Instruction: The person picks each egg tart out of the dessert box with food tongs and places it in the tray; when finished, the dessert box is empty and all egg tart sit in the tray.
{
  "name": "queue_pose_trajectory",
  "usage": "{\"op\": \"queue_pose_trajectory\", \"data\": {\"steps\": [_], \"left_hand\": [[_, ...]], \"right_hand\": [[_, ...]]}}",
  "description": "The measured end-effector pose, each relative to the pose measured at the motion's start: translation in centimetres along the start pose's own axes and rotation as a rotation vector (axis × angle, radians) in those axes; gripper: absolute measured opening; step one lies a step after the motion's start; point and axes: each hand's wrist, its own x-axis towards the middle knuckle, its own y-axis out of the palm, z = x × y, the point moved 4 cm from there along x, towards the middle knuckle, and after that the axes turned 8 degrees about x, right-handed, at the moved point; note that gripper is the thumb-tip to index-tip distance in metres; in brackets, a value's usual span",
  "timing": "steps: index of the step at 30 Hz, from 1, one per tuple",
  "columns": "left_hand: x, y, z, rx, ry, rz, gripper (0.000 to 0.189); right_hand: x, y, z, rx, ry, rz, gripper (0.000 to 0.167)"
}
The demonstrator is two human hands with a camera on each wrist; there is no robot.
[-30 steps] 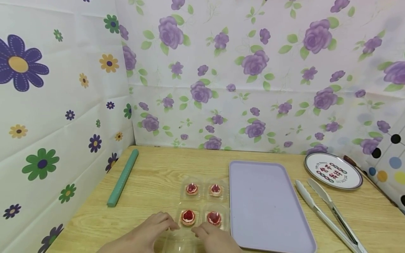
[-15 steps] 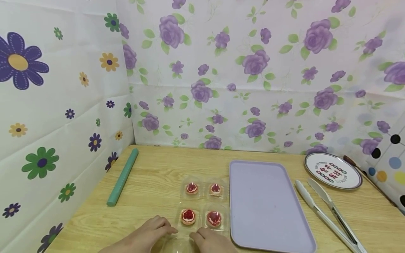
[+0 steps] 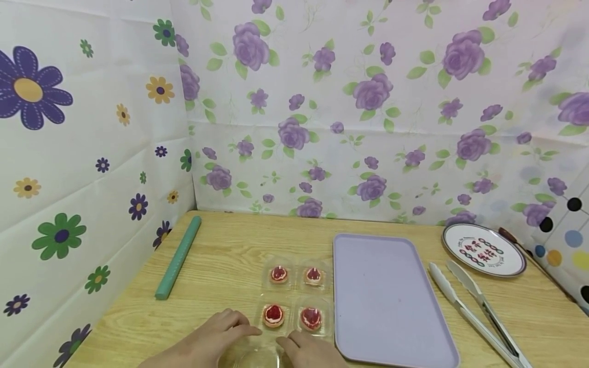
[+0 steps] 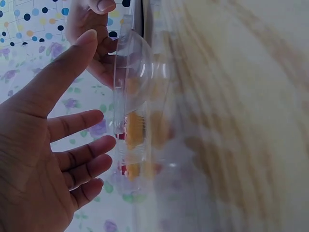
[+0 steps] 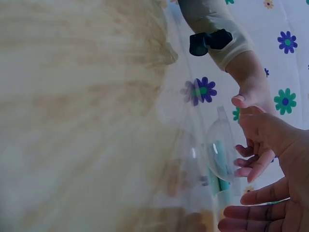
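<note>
1. Your left hand: fingers extended and loose, tips touching the clear lid at the near counter edge.
2. Your right hand: fingers relaxed, touching the lid's other side.
3. Clear plastic tray: four compartments, one red-topped tart in each.
4. Lavender tray: just right of it.

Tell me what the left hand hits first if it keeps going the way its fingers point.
Probably the near-left red tart in the clear plastic tray; the left hand points toward it, though depth is unclear.
</note>
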Motion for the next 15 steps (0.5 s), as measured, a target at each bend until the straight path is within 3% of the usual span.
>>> {"op": "queue_pose_trajectory", "data": {"steps": [5,11,15], "left_hand": [[0.5,-0.9,-0.1,0.022,0.001,-0.006,0.067],[1.6,-2.0,0.0,-0.012,-0.113,0.090,0.071],[2.8,-2.6,0.3,-0.028,-0.134,0.067,0.074]], "right_hand": [[-0.2,-0.9,0.2,-0.042,-0.026,-0.061,0.048],[-0.2,-2.7,-0.3,0.042,0.032,0.035,0.065],[-0.3,-4.4,-0.8,0.109,0.035,0.035,0.071]]}}
